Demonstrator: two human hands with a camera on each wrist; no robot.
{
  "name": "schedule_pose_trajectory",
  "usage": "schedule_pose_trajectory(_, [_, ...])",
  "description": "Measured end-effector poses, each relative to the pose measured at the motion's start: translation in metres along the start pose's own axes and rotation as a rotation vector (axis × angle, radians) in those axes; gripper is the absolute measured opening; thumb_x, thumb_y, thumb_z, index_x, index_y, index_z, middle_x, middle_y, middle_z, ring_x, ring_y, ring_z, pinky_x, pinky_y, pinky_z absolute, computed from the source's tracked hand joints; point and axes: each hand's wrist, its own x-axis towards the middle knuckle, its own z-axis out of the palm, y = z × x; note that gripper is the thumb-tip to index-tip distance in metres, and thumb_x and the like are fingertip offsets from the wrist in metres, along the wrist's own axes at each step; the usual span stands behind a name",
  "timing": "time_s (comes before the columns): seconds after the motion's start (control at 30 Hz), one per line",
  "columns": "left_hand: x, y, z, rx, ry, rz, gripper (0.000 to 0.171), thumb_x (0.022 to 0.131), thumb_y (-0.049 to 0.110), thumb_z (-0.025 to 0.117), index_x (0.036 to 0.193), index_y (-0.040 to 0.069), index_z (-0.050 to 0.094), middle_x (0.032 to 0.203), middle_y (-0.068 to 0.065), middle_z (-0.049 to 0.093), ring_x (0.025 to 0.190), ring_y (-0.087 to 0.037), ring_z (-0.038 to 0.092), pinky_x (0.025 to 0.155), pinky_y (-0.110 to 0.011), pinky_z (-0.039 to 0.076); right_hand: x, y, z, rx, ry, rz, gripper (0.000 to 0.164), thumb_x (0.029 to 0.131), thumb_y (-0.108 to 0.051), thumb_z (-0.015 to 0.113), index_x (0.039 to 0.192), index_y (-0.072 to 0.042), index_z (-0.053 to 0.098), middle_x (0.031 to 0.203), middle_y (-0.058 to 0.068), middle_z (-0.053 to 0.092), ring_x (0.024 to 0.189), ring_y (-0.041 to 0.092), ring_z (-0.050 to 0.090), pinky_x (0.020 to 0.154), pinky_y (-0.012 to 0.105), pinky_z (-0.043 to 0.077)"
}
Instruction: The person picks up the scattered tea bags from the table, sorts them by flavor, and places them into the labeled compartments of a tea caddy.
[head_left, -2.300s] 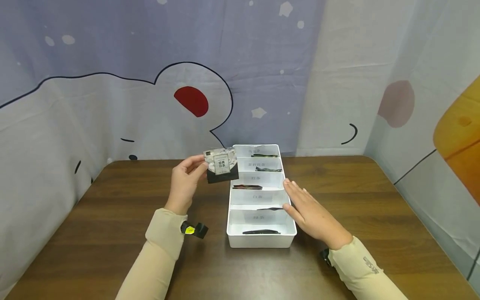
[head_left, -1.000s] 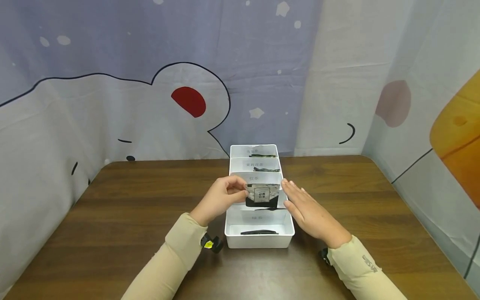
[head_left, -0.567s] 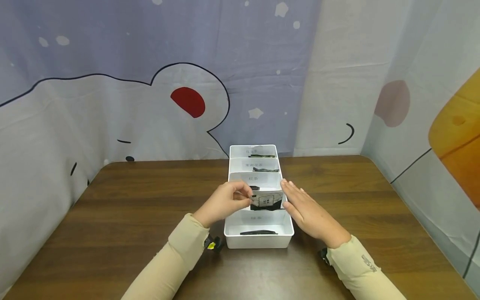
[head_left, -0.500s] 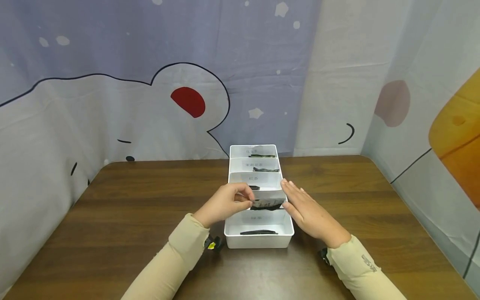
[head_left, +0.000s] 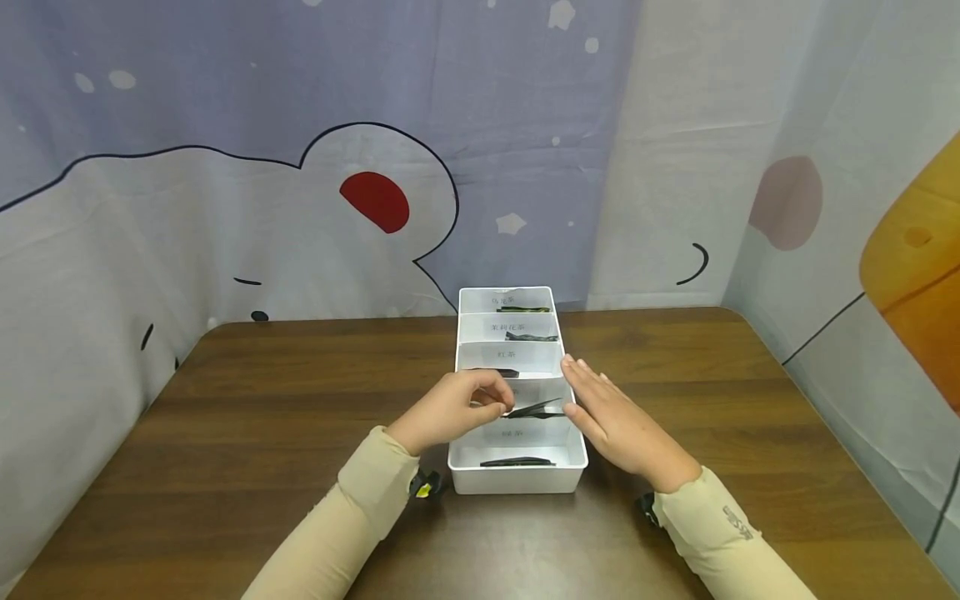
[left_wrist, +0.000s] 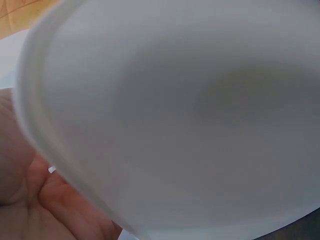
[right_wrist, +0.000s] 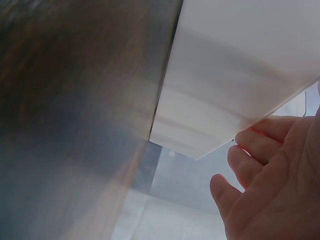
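Observation:
My left hand [head_left: 459, 407] is over the left side of a white divided box [head_left: 517, 480]. Its thumb and fingers pinch the left end of a flat tea bag packet [head_left: 534, 409], which is seen nearly edge-on in the second compartment from the front. Another dark packet edge lies just beneath it. My right hand [head_left: 622, 423] rests along the box's right rim, fingers straight. In the left wrist view the box wall fills most of the picture, with part of the left hand [left_wrist: 50, 210] at lower left. The right wrist view has the right hand [right_wrist: 275, 165] touching the box's upper edge.
Other packets lie in the box: one in the front compartment [head_left: 517, 462], one in the middle compartment [head_left: 502, 372], and more in the two back ones. Paper labels mark the dividers. The box stands on a brown wooden table [head_left: 225, 467], with a printed curtain [head_left: 525, 167] behind.
My left hand has carried the tea bag packet rightward from beside the box and lowered it into the second compartment. The packet has tipped from face-on to nearly edge-on. My right hand stays at the rim.

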Motion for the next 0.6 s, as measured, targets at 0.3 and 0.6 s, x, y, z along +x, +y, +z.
schedule_pose_trajectory(0.3, [-0.007,0.002,-0.007,0.023,0.042,-0.004,0.008,0.097,0.004,0.064,0.100,0.003,0.071,0.100,-0.003,0.072,0.095,-0.012,0.068,0.093,-0.031,0.056,0.001,-0.001,0.001,0.008,0.004,-0.014,0.062,0.110,-0.033,0.044,0.160,-0.002,0.025,0.166,0.012,0.025,0.152,0.035,0.022,0.122,0.057,0.020])
schedule_pose_trajectory(0.6, [-0.020,0.004,-0.024,0.013,0.141,-0.050,0.013,0.098,0.010,0.066,0.110,0.008,0.071,0.109,-0.002,0.071,0.097,-0.012,0.066,0.093,-0.036,0.054,-0.003,0.001,0.003,0.008,0.005,-0.006,0.062,0.110,-0.033,0.044,0.160,-0.002,0.025,0.166,0.012,0.025,0.153,0.035,0.020,0.122,0.059,0.018])
